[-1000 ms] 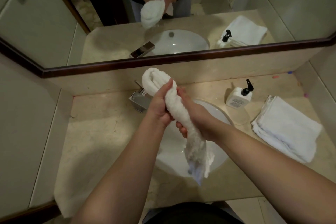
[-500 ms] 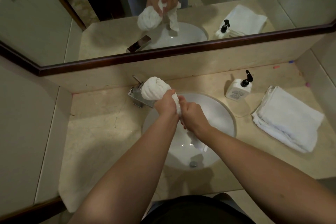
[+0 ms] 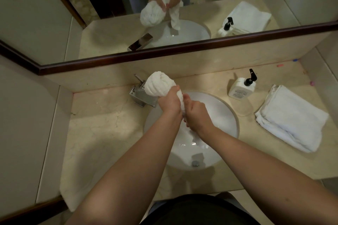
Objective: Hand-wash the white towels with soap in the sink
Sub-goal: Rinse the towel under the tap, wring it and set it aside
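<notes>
Over the white sink basin (image 3: 225,115), both hands wring a twisted white towel (image 3: 160,86). Left hand (image 3: 169,104) grips it just below the bunched upper end, which sits in front of the chrome faucet (image 3: 141,97); right hand (image 3: 196,115) clenches the lower part, whose tail hangs into the basin. On the desk (image 3: 102,128) to the right stand a soap pump bottle (image 3: 240,88) and, beside it, folded white towels (image 3: 290,118).
</notes>
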A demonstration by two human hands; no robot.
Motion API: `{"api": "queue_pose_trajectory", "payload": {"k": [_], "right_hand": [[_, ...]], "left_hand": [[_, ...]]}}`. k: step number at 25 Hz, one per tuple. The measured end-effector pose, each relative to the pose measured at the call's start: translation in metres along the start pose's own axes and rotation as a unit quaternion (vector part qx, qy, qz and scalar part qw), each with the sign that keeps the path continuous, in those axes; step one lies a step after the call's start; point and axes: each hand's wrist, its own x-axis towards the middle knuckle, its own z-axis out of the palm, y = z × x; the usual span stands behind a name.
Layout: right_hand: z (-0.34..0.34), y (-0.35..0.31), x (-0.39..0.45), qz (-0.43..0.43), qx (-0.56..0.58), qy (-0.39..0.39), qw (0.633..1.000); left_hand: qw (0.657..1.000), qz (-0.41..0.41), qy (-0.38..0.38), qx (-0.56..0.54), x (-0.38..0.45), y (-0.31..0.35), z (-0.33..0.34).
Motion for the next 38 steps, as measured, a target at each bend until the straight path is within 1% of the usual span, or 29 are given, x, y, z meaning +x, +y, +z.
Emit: {"api": "queue_pose_trajectory", "payload": {"k": [3,6,10,12,14,17,18,20,21,22,24,26,29,32,34,35,36,38], "right_hand": [[-0.001,-0.003,-0.002,-0.013,-0.039,0.005,0.999],[-0.009,-0.009,-0.004,-0.039,-0.104,-0.012,0.994],[-0.021,-0.008,-0.011,-0.031,-0.095,-0.009,0.995],[-0.025,-0.010,-0.019,-0.033,-0.090,-0.025,0.995],[-0.026,-0.022,-0.025,-0.035,-0.048,-0.018,0.998],[-0.022,-0.040,-0.036,-0.025,0.046,0.046,0.998],[-0.019,-0.045,-0.041,-0.026,0.078,0.068,0.994],[-0.017,-0.057,-0.050,-0.017,0.188,0.103,0.977],[-0.019,-0.066,-0.053,-0.018,0.237,0.098,0.966],[-0.021,-0.076,-0.054,-0.021,0.263,0.080,0.961],[-0.027,-0.095,-0.057,-0.028,0.265,0.052,0.963],[-0.031,-0.107,-0.059,-0.014,0.287,0.065,0.956],[-0.030,-0.112,-0.073,0.012,0.356,0.092,0.930],[-0.034,-0.116,-0.086,0.026,0.399,0.145,0.905],[-0.044,-0.115,-0.092,0.019,0.387,0.189,0.902],[-0.050,-0.114,-0.096,0.014,0.388,0.206,0.898],[-0.057,-0.112,-0.100,0.011,0.392,0.219,0.894],[-0.071,-0.104,-0.112,0.003,0.394,0.241,0.887]], "left_hand": [[0.999,-0.013,-0.025,-0.016,-0.001,0.004,-0.002],[0.995,-0.034,-0.090,-0.022,-0.005,0.009,-0.006],[0.985,-0.007,-0.168,-0.040,-0.019,0.027,-0.015],[0.978,-0.017,-0.200,-0.061,-0.027,0.035,-0.023],[0.972,-0.013,-0.227,-0.053,-0.038,0.038,-0.030],[0.963,0.010,-0.268,0.000,-0.056,0.043,-0.037],[0.961,0.025,-0.274,0.023,-0.062,0.049,-0.038],[0.954,0.055,-0.286,0.076,-0.072,0.064,-0.043],[0.951,0.066,-0.284,0.106,-0.072,0.068,-0.046],[0.947,0.078,-0.283,0.129,-0.073,0.073,-0.049],[0.940,0.102,-0.286,0.154,-0.074,0.075,-0.055],[0.937,0.099,-0.293,0.163,-0.074,0.078,-0.062],[0.932,0.120,-0.291,0.182,-0.076,0.081,-0.067],[0.930,0.146,-0.268,0.207,-0.090,0.078,-0.064],[0.941,0.157,-0.244,0.176,-0.096,0.072,-0.059],[0.940,0.169,-0.247,0.164,-0.096,0.070,-0.056],[0.928,0.195,-0.263,0.175,-0.097,0.068,-0.052],[0.890,0.246,-0.315,0.218,-0.110,0.062,-0.044]]}}
